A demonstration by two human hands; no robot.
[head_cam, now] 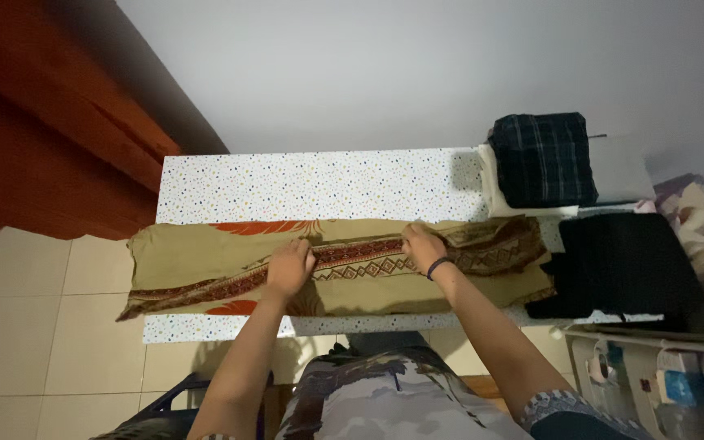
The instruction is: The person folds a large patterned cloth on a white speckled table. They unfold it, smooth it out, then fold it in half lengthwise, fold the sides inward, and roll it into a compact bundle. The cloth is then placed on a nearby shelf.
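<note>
Nearest the camera are the person's lap in camouflage-patterned cloth and two bare forearms reaching out over the table's (pixel 230 328) near edge. The left hand (pixel 290 268) lies palm down on the cloth (pixel 197 265), fingers spread and flat, pressing rather than gripping. The right hand (pixel 424 247), with a dark band (pixel 438 264) at its wrist, rests on the same cloth with its fingers curled over a fold; whether it pinches the fabric I cannot tell. The cloth is olive-brown with a dark red patterned stripe and orange leaf shapes, folded into a long band that runs across the table, its left end hanging past the table's edge. To the right of it lies a black folded garment (pixel 625 261). Farther back, at the table's right corner, a dark plaid stack (pixel 543 159) sits on a pale folded piece (pixel 499 200). Beyond is a grey wall, and on the left a red-brown curtain (pixel 34 138).
</note>
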